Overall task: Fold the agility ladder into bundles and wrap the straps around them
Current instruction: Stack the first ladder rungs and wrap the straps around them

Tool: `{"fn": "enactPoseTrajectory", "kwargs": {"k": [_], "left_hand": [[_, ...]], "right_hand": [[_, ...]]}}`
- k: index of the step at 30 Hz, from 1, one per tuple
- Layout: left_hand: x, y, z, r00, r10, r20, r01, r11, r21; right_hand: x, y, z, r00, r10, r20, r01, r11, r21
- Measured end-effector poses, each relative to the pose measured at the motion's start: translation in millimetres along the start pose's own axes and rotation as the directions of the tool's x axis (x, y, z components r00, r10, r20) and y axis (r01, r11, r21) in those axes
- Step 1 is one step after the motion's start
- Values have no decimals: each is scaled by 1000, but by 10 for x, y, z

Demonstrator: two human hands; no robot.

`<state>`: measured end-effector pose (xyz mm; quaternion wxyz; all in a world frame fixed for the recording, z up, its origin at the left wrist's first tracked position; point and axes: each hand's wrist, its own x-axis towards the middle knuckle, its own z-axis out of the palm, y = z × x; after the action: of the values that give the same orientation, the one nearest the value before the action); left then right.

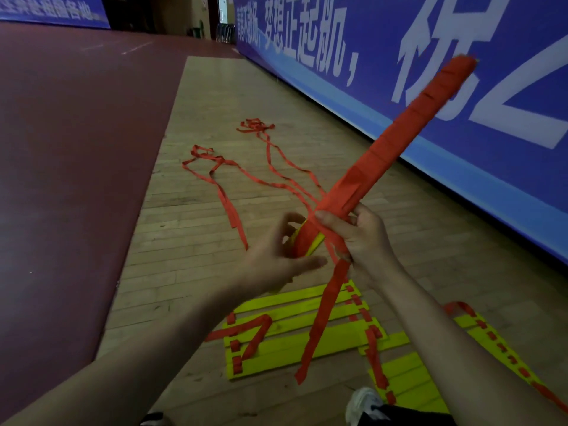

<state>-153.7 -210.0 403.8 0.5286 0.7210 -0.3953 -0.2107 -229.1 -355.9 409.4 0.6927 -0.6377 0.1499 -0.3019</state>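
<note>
I see the bundle (399, 142), yellow rungs wound tight in red strap, held in the air and slanting from the centre of the frame up to the upper right. My right hand (367, 241) grips it near its lower end, fingers curled round the wrapping, with bare yellow rung ends showing just below. A loose strap tail (322, 315) hangs from that hand down towards the bottom centre. My left hand (276, 261) sits at the bundle's lower end, thumb out and fingers bent behind it; it is blurred, so I cannot tell whether it grips anything.

Under the hands, unfolded ladder rungs (292, 342) lie flat on the wooden floor (190, 229), with more rungs (408, 379) at lower right. Loose red straps (261, 170) trail across the boards in mid frame. A blue banner (384, 35) with white characters runs along the upper right, and dark red flooring (76, 133) fills the left.
</note>
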Motion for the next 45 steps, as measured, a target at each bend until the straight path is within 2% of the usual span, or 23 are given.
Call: {"fn": "enactPoseTrajectory", "kwargs": {"k": [1, 2, 3, 6, 12, 17, 20, 24, 27, 30, 34, 36, 39, 42, 45], "left_hand": [[-3, -66, 37, 994, 96, -48, -82, 967, 241], [-9, -127, 66, 977, 201, -77, -155, 903, 401], [-20, -151, 83, 957, 276, -87, -205, 859, 468], [-19, -193, 96, 931, 353, -89, -267, 829, 492], [-18, -218, 64, 919, 382, -96, -273, 794, 543], [0, -233, 34, 918, 362, -160, -201, 775, 600], [12, -231, -10, 913, 349, -211, -141, 755, 641], [18, -201, 1, 924, 293, -247, -62, 750, 658], [16, -174, 28, 923, 255, -287, -57, 831, 554], [36, -171, 43, 917, 241, -317, -116, 923, 368], [40, -144, 25, 940, 173, -293, -143, 982, 122], [17, -88, 37, 965, 58, -256, -88, 991, -105], [-13, -24, 52, 979, -119, -165, 36, 898, -438], [-14, 10, 53, 990, -127, -59, 58, 755, -653], [-11, 43, 46, 995, -85, 55, 97, 646, -757]], "right_hand": [[8, 6, -1, 1000, 8, -29, -8, 1000, -3], [20, 20, 0, 999, 13, -51, -14, 1000, -5], [22, 22, 12, 998, 17, -62, -18, 1000, -7], [24, 43, 37, 998, 0, -60, -2, 999, -46], [18, -4, 22, 1000, 6, 23, -3, 991, -131], [12, -11, -61, 996, -2, -94, -37, 915, -402], [0, -26, -93, 996, -22, -86, -11, 933, -361], [-31, -108, -47, 999, 45, -12, -47, 986, -162], [-66, -87, 15, 982, 173, 82, -166, 982, -85], [-58, -18, 40, 959, 253, 131, -254, 967, -15], [-51, -36, 36, 954, 253, 163, -255, 967, -7], [-61, -43, 33, 961, 227, 156, -227, 974, -17], [-77, -46, 37, 972, 200, 127, -194, 979, -58], [-69, -57, 33, 978, 180, 107, -174, 983, -61], [-69, -50, 32, 983, 166, 78, -163, 985, -50]]}}
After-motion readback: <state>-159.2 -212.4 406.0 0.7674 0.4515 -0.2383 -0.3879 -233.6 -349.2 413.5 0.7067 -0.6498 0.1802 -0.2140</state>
